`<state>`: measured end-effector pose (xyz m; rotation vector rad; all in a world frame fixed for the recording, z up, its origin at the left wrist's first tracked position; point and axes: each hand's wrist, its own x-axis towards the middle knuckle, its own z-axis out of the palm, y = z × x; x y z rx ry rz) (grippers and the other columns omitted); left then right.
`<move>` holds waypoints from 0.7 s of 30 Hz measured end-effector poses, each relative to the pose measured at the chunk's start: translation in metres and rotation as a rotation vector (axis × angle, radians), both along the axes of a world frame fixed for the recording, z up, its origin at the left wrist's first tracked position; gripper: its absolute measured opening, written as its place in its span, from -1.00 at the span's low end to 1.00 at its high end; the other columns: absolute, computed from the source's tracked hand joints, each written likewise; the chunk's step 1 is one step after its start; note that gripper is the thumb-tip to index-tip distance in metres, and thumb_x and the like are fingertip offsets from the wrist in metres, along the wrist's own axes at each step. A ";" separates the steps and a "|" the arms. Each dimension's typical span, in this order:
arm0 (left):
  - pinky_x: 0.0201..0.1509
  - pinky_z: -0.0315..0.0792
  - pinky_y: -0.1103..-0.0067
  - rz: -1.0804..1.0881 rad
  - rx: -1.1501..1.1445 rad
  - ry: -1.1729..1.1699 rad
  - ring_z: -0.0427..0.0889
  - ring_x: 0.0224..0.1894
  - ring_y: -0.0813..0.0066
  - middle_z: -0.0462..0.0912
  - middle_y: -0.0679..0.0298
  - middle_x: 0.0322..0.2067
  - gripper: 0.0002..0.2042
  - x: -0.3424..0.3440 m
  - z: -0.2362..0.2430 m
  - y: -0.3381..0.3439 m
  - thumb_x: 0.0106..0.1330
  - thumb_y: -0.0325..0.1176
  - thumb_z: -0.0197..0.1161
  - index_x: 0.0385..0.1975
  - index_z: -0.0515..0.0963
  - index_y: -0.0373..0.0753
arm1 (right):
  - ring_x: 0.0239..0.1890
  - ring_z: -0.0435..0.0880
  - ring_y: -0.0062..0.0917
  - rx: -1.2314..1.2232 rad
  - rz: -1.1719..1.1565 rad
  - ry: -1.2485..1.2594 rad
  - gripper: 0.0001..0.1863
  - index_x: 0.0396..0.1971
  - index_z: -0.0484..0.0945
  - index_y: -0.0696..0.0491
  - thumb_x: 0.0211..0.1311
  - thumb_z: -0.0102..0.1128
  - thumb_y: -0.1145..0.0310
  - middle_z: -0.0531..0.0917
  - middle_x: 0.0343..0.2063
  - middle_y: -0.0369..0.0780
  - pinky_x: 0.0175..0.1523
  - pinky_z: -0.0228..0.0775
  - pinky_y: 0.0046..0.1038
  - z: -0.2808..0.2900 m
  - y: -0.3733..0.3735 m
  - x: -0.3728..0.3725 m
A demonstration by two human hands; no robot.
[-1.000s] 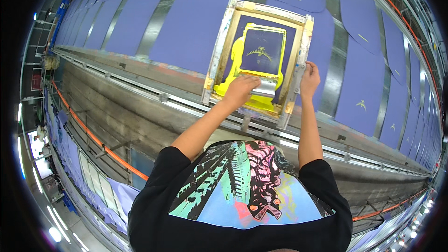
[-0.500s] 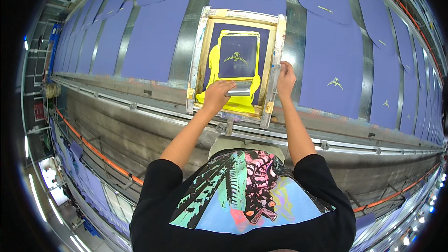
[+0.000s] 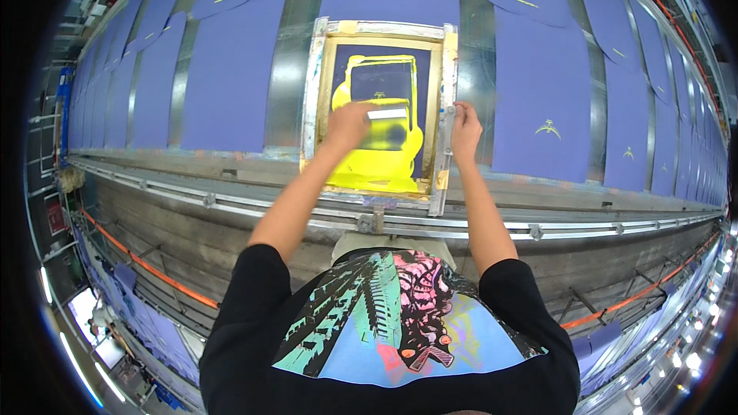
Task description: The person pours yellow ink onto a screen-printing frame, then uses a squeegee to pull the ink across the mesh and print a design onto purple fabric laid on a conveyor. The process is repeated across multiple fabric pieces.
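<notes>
A screen-printing frame (image 3: pixel 450 61) with worn, taped rails lies on a purple piece in front of me. My left hand (image 3: pixel 347 127), blurred by motion, grips the left end of a squeegee (image 3: pixel 389 114) with a bright metallic edge, about midway up the mesh. Yellow ink (image 3: pixel 373 167) covers the mesh below the squeegee and rings the dark printing window (image 3: pixel 378 81). The squeegee partly hides the winged design in that window. Closed on the outside of the frame's right rail is my right hand (image 3: pixel 466 134), its thumb and fingers at the edge.
Purple pieces (image 3: pixel 231 77) lie in rows on the long metal table to both sides. A purple piece (image 3: pixel 542 100) at right bears a small yellow winged print. A metal rail (image 3: pixel 492 229) with clamps runs along the table's near edge. Orange pipes (image 3: pixel 154 261) show behind me.
My left hand has pushed the squeegee away from me, up the mesh, leaving yellow ink spread behind it. My right hand still holds the right rail. The whole view has shifted slightly.
</notes>
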<state>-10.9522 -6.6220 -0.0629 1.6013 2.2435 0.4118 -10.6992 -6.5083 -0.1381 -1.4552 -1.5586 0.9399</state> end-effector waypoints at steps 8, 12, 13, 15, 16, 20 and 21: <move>0.02 0.65 0.26 -0.061 0.040 0.183 0.77 -0.11 0.09 0.81 0.16 -0.16 -0.63 -0.036 0.003 0.078 0.16 -0.49 0.26 -0.08 0.80 0.05 | -0.59 0.44 -0.34 -0.009 0.005 0.048 -0.82 -0.11 0.68 0.08 0.53 0.13 0.36 0.56 -0.59 -0.07 -0.35 0.34 -0.24 0.000 -0.003 -0.011; 0.00 0.64 0.30 -0.185 0.289 0.147 0.77 -0.10 0.20 0.82 0.30 -0.11 -0.63 -0.005 -0.022 0.010 0.12 -0.57 0.26 -0.12 0.80 -0.01 | -0.58 0.44 -0.41 -0.099 -0.013 0.062 -0.81 -0.10 0.69 0.10 0.53 0.14 0.35 0.58 -0.56 -0.08 -0.34 0.34 -0.28 -0.005 0.007 -0.010; -0.02 0.64 0.29 -0.198 0.312 0.159 0.77 -0.10 0.20 0.82 0.29 -0.13 -0.65 0.005 -0.021 -0.012 0.12 -0.58 0.25 -0.15 0.80 -0.03 | -0.57 0.44 -0.42 -0.092 -0.018 0.051 -0.81 -0.10 0.69 0.10 0.53 0.14 0.35 0.57 -0.56 -0.09 -0.35 0.34 -0.29 -0.006 0.006 -0.008; -0.05 0.65 0.27 -0.218 0.373 0.194 0.78 -0.11 0.22 0.82 0.29 -0.16 -0.67 0.018 -0.018 -0.040 0.12 -0.60 0.23 -0.21 0.80 -0.06 | -0.57 0.43 -0.43 -0.065 -0.020 0.038 -0.81 -0.09 0.69 0.10 0.53 0.14 0.35 0.57 -0.56 -0.10 -0.35 0.34 -0.29 -0.004 0.008 -0.010; -0.05 0.64 0.27 -0.206 0.349 0.145 0.78 -0.12 0.19 0.82 0.28 -0.16 -0.67 0.013 -0.017 -0.038 0.12 -0.59 0.24 -0.19 0.80 -0.05 | -0.57 0.43 -0.43 -0.075 -0.020 0.028 -0.81 -0.09 0.69 0.10 0.53 0.14 0.35 0.56 -0.57 -0.10 -0.35 0.33 -0.29 -0.001 0.008 -0.012; 0.02 0.64 0.24 -0.032 0.152 -0.016 0.75 -0.18 0.02 0.79 0.12 -0.17 -0.60 -0.023 -0.010 0.022 0.18 -0.48 0.26 -0.02 0.78 0.13 | -0.58 0.42 -0.42 -0.085 -0.022 0.027 -0.80 -0.09 0.68 0.10 0.53 0.14 0.34 0.55 -0.59 -0.12 -0.36 0.32 -0.28 0.001 0.005 -0.013; 0.03 0.64 0.21 -0.039 -0.055 0.027 0.75 -0.14 0.01 0.79 0.09 -0.17 -0.59 -0.034 0.007 0.064 0.16 -0.44 0.29 0.02 0.77 0.11 | -0.58 0.42 -0.41 -0.078 -0.037 0.023 -0.80 -0.09 0.68 0.10 0.53 0.14 0.34 0.54 -0.59 -0.12 -0.35 0.32 -0.28 -0.004 0.008 -0.007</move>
